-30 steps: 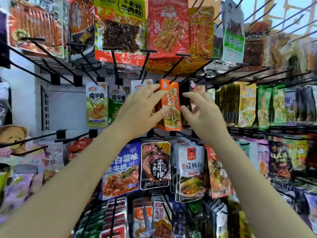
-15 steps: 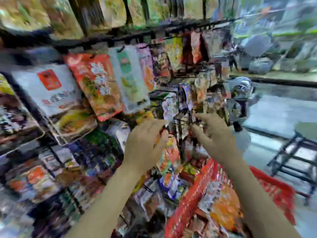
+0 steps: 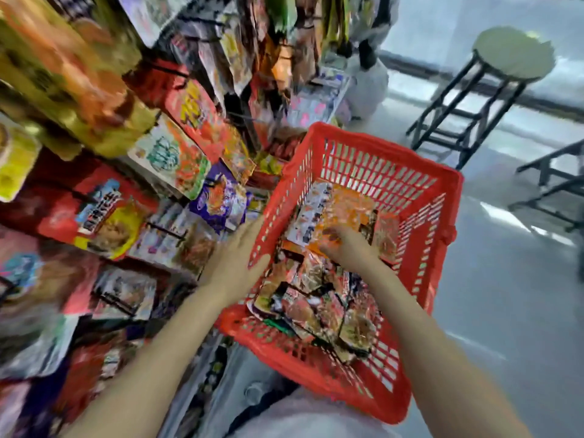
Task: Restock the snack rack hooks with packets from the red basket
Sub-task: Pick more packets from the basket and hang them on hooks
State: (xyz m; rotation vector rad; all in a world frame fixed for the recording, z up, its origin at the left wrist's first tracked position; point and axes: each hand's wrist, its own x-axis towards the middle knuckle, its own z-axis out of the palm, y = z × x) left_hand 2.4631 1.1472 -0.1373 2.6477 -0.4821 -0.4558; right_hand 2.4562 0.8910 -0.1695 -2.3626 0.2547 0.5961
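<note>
right hand (image 3: 349, 251) inside red basket (image 3: 379, 162), fingers curled onto orange packet (image 3: 346, 207) at 12 o'clock of pile. left hand (image 3: 238, 257) spread flat at rim, 9 o'clock. risk: slick overlapped packets, may lift two or slip.

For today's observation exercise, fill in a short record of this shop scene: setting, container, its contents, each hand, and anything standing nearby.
setting: snack rack hung with packets, on the left
container: red basket, slotted plastic walls, beside the rack
contents: many loose snack packets, piled
left hand: fingers straight, against the basket's outer left wall
right hand: inside the basket, fingers curled onto an orange packet; the grip itself is blurred
nearby: round stool on the floor behind
</note>
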